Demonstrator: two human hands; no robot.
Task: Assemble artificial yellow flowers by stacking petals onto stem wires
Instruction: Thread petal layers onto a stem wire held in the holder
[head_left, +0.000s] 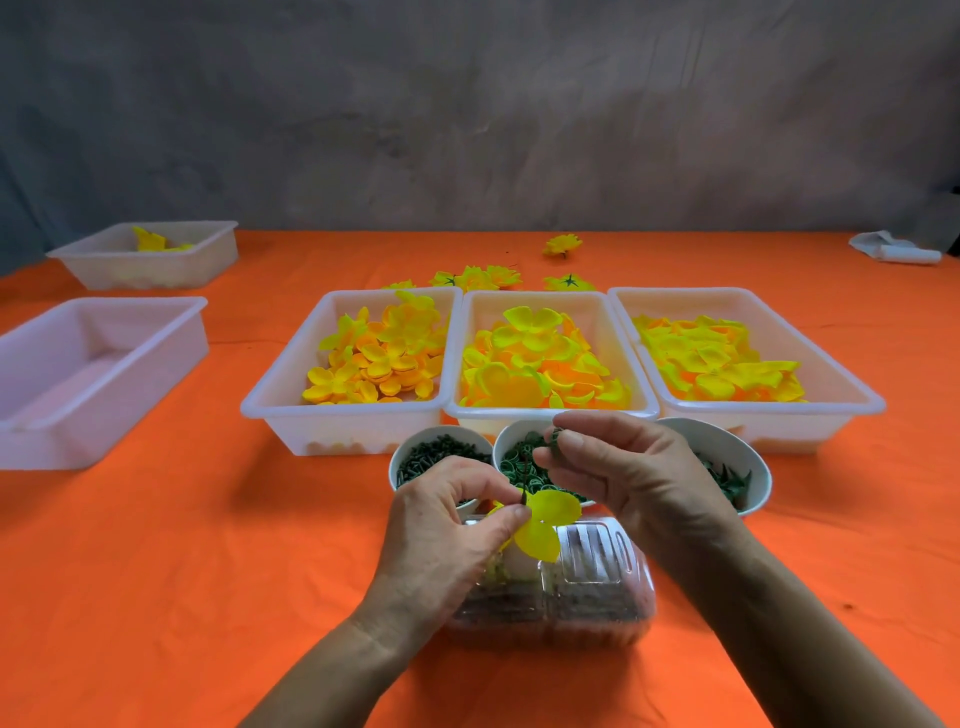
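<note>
While left hand (452, 514) pinches yellow petal (545, 525) on stem wire (525, 480), right hand (618, 467) just above pinches small green piece (557, 441) (type unclear). Few finished flowers (475, 278) beyond hands; petal trays (550, 410) full, so much left.

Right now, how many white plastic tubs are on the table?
5: three side by side holding petals, left, middle, right; two at far left, one empty, one behind it.
</note>
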